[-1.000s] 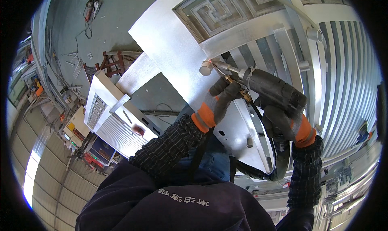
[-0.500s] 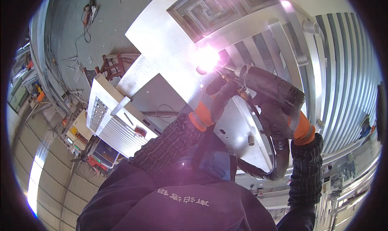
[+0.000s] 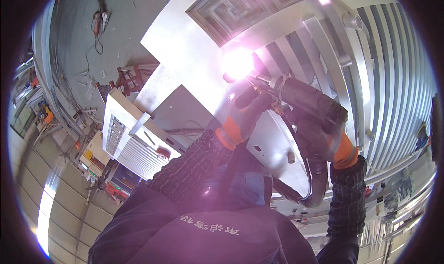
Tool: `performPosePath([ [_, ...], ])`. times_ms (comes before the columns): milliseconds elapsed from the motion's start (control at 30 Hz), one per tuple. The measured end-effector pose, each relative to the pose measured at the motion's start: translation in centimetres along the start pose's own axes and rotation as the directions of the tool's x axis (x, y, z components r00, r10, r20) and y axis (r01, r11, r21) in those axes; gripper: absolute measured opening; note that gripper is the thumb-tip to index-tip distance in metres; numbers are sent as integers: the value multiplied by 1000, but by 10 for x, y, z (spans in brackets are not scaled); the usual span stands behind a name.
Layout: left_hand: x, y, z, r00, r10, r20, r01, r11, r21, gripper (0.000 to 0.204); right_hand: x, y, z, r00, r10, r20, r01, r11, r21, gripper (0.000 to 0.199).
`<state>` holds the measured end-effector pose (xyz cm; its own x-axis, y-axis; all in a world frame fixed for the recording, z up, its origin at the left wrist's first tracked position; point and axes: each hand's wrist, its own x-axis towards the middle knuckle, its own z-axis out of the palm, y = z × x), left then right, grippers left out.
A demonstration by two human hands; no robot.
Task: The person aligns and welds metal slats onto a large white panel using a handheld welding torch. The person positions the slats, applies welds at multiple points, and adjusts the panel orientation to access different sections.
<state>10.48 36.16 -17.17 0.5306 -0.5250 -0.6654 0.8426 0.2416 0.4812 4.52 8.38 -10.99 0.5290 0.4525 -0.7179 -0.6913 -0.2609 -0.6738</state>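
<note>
Panel (image 3: 178, 39): in the head view, the one view there is, a broad silvery sheet lies beneath the person's hands, with slats (image 3: 393, 79) to the right and a fret pattern (image 3: 226, 14) toward the far side.
Torch (image 3: 310, 100): black and barrel-shaped, held slantwise over the panel, its front end running up and left into the light.
Glare (image 3: 239, 63): white and pink, so fierce that it hides the tip and the metal right under it.
Stub (image 3: 228, 77): a short round piece showing at the glare's lower left edge; I can't tell whether the tip touches it.
Left hand (image 3: 245, 111): gloved, its fingers closed around the torch's slim front part, just beside a brass fitting (image 3: 276, 107).
Right hand (image 3: 319, 137): gloved too, its fingers clenched on the rear of the torch, near the hose (image 3: 318, 185) that hangs below.
Weld: by the look of it, the step in hand is welding at the stub, with the arc lit.
Next move: I'd say it calls for a firm two-handed hold, with the tip guided along the joint at an even angle.
Floor (image 3: 125, 14): a corded tool (image 3: 97, 23) lies there, well apart from the work.
</note>
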Motion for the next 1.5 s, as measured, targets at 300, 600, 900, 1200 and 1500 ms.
performPosePath([
  [300,-5,7,15,994,89,-61,-64,943,328,23,-2,6,20,998,-51,-37,53,996,75,57],
  [600,-12,11,2,988,125,88,-152,855,496,22,-3,6,48,991,125,-42,-113,969,221,65],
  [900,-22,22,3,991,-129,-30,128,992,-15,27,4,13,95,904,-196,-381,308,914,263,38],
  [1200,-29,20,-21,990,-123,-62,138,879,456,27,1,48,149,928,45,-369,199,778,595,49],
  [1500,-31,30,-20,977,-203,70,199,978,60,24,16,43,161,730,-457,-507,464,877,-122,39],
])
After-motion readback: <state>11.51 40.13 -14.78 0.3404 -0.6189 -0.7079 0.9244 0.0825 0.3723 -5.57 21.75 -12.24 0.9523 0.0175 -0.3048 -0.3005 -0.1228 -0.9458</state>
